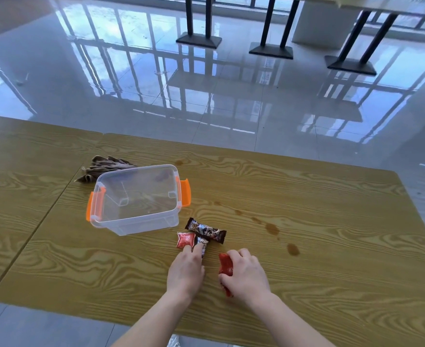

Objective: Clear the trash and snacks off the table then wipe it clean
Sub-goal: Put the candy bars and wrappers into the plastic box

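A clear plastic box with orange latches stands open on the wooden table. Just right of its near corner lie a dark brown snack bar, a small red packet and a dark wrapped snack. My left hand rests flat, its fingertips touching the red packet and the dark snack. My right hand is curled over a long red snack packet and grips it against the table. A crumpled brown cloth lies behind the box.
Brown liquid stains dot the tabletop to the right of the snacks, with one more spot near the far edge. A seam runs between two table panels at the left. Black table pedestals stand on the glossy floor beyond.
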`<action>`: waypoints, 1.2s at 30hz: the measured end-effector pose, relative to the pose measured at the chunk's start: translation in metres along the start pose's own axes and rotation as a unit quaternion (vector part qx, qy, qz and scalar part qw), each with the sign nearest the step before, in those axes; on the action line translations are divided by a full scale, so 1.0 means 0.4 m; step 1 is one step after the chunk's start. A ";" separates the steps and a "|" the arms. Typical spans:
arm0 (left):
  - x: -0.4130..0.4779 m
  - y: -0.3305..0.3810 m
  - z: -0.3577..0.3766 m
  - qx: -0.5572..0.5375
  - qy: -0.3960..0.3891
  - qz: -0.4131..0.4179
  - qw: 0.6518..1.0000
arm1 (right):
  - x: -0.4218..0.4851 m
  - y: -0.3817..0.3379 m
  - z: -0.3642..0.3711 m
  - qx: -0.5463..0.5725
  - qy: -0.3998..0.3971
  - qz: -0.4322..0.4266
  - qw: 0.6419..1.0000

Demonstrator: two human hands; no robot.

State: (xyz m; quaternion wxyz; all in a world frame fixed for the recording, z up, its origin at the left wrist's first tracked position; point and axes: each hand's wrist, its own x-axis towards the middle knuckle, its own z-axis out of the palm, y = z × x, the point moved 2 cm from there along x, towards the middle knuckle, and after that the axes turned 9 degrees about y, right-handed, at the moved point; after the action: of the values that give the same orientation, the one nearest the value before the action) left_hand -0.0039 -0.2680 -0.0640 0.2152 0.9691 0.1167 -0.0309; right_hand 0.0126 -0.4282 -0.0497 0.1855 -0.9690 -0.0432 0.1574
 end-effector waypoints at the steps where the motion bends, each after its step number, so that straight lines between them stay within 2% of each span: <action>1: 0.001 -0.001 0.000 -0.002 0.000 0.000 1.000 | 0.000 0.004 -0.001 0.005 0.004 0.002 1.000; 9: -0.008 0.012 -0.059 -0.056 0.052 0.047 0.996 | 0.022 0.014 -0.065 0.041 0.073 0.002 0.996; 16: 0.005 0.035 -0.266 -0.116 0.178 0.132 0.968 | 0.089 -0.073 -0.219 0.089 0.153 -0.046 0.983; 20: 0.034 0.004 -0.390 -0.127 0.232 0.125 0.956 | 0.131 -0.175 -0.284 0.109 0.173 -0.107 0.973; 25: 0.095 -0.077 -0.488 -0.085 0.275 0.092 0.953 | 0.189 -0.314 -0.303 0.123 0.169 -0.178 0.962; 30: 0.204 -0.194 -0.505 0.002 0.250 0.031 0.968 | 0.270 -0.465 -0.267 0.123 0.137 -0.249 0.951; 36: 0.289 -0.265 -0.450 0.069 0.175 0.001 0.982 | 0.345 -0.555 -0.178 0.072 0.084 -0.255 0.961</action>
State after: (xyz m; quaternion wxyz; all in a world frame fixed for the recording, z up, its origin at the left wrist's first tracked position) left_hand 0.0846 -0.0736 0.0428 0.1245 0.9721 0.1489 0.1320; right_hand 0.1606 -0.2274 0.0561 0.2920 -0.9196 -0.2616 0.0256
